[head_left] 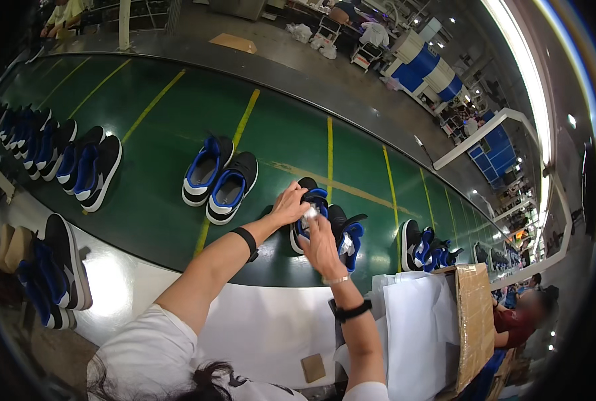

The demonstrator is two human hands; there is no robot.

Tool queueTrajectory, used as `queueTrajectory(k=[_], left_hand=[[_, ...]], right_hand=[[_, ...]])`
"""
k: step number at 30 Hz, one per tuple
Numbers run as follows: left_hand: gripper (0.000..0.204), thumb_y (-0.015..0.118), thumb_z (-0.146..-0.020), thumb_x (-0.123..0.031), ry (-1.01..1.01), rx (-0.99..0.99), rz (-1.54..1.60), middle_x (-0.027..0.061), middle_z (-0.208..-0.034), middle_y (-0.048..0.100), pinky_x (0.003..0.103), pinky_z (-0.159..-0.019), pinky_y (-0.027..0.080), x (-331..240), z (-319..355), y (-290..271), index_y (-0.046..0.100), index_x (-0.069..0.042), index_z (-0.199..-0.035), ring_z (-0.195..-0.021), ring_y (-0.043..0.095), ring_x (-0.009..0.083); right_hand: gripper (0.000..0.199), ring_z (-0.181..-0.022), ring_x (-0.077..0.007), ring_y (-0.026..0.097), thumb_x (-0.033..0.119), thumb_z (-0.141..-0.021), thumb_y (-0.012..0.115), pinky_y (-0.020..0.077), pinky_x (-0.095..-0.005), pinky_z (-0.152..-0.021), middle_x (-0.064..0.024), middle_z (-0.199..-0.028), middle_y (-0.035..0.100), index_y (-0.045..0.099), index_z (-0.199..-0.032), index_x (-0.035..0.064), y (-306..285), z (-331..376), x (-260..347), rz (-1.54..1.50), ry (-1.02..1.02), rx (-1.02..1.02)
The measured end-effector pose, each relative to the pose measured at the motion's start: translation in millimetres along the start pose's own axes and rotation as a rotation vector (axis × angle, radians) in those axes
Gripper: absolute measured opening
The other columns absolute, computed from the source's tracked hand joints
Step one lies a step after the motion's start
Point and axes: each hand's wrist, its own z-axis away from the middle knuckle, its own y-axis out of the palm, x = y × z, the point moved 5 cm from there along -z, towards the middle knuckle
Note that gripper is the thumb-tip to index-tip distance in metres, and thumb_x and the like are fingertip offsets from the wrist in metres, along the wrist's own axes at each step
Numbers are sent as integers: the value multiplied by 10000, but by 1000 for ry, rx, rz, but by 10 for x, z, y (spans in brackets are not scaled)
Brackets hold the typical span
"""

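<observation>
A black and blue sneaker (311, 194) lies on the green conveyor belt (164, 127) in front of me, with its partner (351, 237) just to the right. My left hand (290, 204) rests on the sneaker's opening. My right hand (321, 244) is closed around crumpled white paper (309, 214) and holds it at the shoe's mouth. More white paper shows inside the partner shoe. Both wrists wear black bands.
Another pair of sneakers (219, 179) sits left of my hands, with several more pairs (57, 157) further left and others (426, 248) to the right. A stack of white paper sheets (415, 327) and a cardboard box (475, 321) stand at the lower right. A seated person (522, 314) is beyond the box.
</observation>
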Motion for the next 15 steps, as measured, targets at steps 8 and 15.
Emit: queueTrajectory(k=[8,15], left_hand=[[327,611,-720,-146,46,22,27,140,-1086,494,425,-834,486,-160,343,116,646,-11,-1016,-983,570,348],[534,624,-764,-161,108,67,1,195,-1207,414,446,-957,428,-321,604,-178,438,-6,-1240,-1146,465,391]], right_hand=[[809,-1089,-436,470,346,-562,811,412,-411,-974,-286,-1142,502,495,-1144,-119,382,-30,-123,220,117,317],[597,-1130,-382,485,209,-640,784,426,-424,-936,-245,-1184,501,544,-1127,-38,-151,466,267,-49,-48,-101]])
